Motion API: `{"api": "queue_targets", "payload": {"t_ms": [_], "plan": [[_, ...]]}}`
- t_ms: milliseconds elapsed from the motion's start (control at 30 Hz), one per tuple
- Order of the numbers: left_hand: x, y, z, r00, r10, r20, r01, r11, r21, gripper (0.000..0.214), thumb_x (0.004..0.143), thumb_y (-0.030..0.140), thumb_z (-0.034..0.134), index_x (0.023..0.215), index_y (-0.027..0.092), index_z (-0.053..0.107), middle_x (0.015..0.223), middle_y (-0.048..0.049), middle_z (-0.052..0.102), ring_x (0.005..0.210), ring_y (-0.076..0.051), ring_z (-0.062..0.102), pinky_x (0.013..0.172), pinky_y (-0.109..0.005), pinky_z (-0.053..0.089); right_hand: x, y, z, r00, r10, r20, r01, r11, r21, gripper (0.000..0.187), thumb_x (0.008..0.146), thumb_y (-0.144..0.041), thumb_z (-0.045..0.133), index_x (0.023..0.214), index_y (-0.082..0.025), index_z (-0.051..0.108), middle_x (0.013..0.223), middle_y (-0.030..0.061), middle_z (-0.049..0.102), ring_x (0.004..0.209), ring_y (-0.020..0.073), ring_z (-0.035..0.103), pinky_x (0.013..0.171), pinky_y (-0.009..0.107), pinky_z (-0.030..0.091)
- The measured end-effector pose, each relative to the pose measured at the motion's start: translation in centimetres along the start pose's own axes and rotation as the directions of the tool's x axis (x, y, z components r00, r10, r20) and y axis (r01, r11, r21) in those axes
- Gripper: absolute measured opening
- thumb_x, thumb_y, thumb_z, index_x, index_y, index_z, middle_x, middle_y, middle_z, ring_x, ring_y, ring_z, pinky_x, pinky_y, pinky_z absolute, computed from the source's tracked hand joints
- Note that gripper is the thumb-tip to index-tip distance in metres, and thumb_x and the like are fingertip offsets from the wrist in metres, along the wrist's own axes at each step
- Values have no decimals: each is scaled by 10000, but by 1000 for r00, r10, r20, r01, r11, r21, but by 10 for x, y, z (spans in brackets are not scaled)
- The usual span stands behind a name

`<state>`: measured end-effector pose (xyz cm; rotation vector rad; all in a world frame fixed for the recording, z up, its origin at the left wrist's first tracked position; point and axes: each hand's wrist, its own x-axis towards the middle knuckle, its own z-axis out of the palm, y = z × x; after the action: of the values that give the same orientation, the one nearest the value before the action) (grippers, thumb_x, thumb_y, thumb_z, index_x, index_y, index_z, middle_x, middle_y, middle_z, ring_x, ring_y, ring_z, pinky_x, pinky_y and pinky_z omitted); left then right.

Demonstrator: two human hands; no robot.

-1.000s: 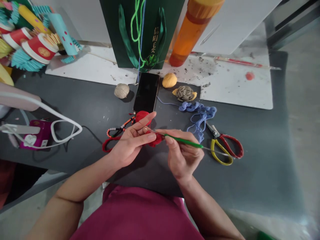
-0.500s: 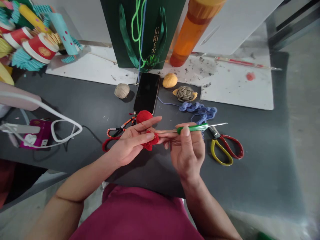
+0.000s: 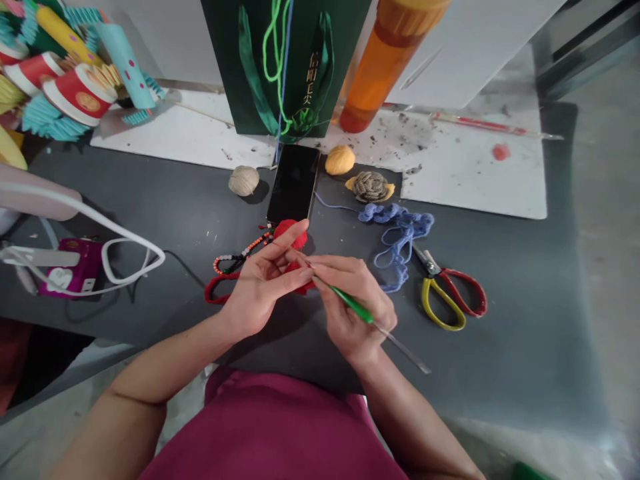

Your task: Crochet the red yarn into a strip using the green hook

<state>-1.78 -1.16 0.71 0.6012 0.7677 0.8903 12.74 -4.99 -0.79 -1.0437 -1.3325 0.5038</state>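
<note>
Between thumb and fingers, my left hand pinches a small piece of red crochet work, mostly covered by the fingers. My right hand is closed around a green-handled crochet hook, its tip at the red piece and its metal rear end slanting down to the right. The fingertips of both hands meet there. Just beyond my left fingers sits a ball of red yarn. A beaded string lies beside it, and blue crochet work lies past my right hand.
Scissors with red and yellow handles lie at right. Behind the hands are a phone, a beige yarn ball, a yellow yarn ball and a crocheted flower. A green bag and an orange bottle stand at the back.
My right hand has turned and come closer to my left. The hook now slants down to the right, where before it pointed across to the right. Its tip is at the red piece.
</note>
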Motion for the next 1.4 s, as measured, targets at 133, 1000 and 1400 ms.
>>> {"api": "queue_targets", "payload": {"t_ms": [133, 1000, 1400], "plan": [[0, 2, 1, 990, -135, 27, 137, 987, -80, 536, 721, 248, 970, 1234, 296, 820, 750, 63, 689, 706, -59, 601, 770, -195, 509, -2, -2, 0, 997, 64, -53, -62, 997, 34, 204, 948, -149, 752, 1076, -297, 810, 987, 23, 878, 850, 194, 823, 742, 346, 669], [-5, 1, 2, 997, 75, 9, -75, 995, 70, 742, 790, 233, 920, 1475, 363, 667, 839, 42, 769, 800, -119, 682, 841, -260, 564, -6, 3, 4, 997, -14, -75, 17, 999, 38, 344, 921, -124, 765, 1178, -351, 796, 1125, 21, 880, 943, 233, 841, 747, 405, 671], [-18, 22, 1, 970, 234, 59, -240, 914, 326, 662, 803, 162, 889, 1418, 348, 730, 851, 12, 748, 781, -136, 641, 798, -273, 562, 15, 3, -10, 942, 319, 100, -334, 881, 336, 238, 1018, -486, 645, 913, -273, 641, 631, -13, 744, 584, 190, 662, 533, 312, 527]]}}
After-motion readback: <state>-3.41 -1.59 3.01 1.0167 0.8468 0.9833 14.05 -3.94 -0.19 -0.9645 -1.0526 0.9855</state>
